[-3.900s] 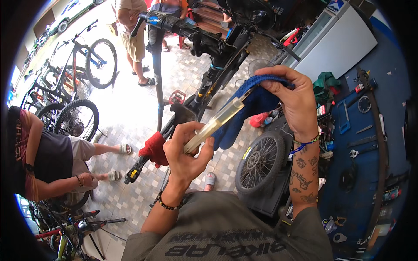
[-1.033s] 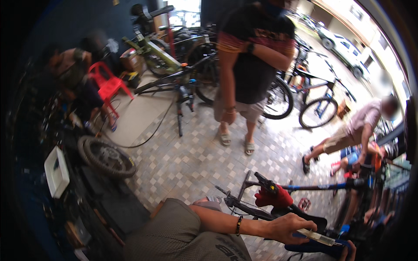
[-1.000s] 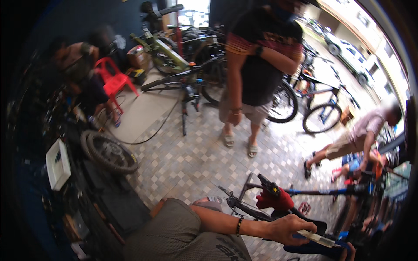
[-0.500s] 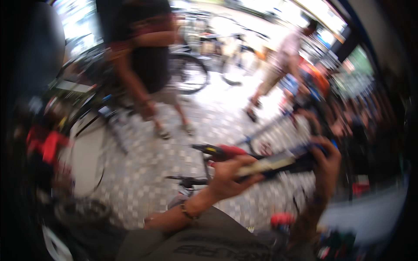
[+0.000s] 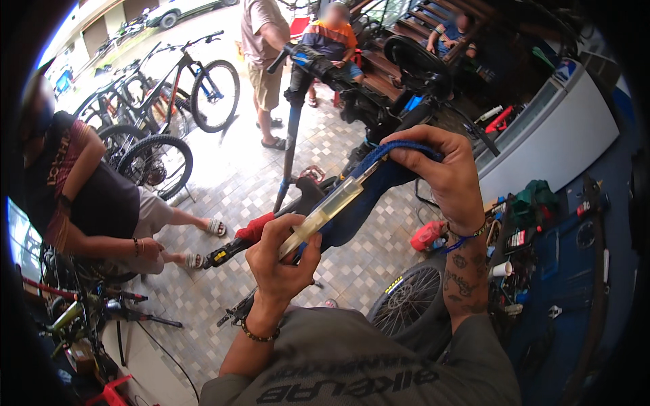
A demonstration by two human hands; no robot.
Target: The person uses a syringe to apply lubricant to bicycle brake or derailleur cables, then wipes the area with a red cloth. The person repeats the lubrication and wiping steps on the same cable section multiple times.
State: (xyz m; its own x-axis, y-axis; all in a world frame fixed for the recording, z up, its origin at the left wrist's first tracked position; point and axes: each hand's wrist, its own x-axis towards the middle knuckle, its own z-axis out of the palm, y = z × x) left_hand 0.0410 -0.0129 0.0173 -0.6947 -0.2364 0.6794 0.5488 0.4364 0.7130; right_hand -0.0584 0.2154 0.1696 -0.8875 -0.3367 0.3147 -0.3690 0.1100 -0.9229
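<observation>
My left hand [image 5: 281, 264] is closed around the lower end of a clear syringe [image 5: 330, 206] with pale yellowish fluid in its barrel. The syringe slants up to the right, its thin tip reaching toward my right hand [image 5: 443, 169]. Thumb and fingers of that hand pinch a dark blue cloth [image 5: 406, 147], close to the tip. The cloth hangs down behind the barrel. Beyond both hands a bicycle [image 5: 291, 132] is partly hidden by them and by the cloth. Near my left hand, something red [image 5: 254, 229] is wrapped around part of the bicycle.
A person [image 5: 88, 183] stands at the left, another [image 5: 264, 68] farther off, and a seated one [image 5: 332, 47] beyond the bicycle. Several bicycles [image 5: 162, 101] are parked at the far left. On the right are a white glass-topped chest [image 5: 555, 128] and a tool-covered bench [image 5: 548, 271].
The view has swung right and sharpened; the near standing person now appears farther left. Both hands keep hold of the syringe and cloth, now tilted more steeply.
</observation>
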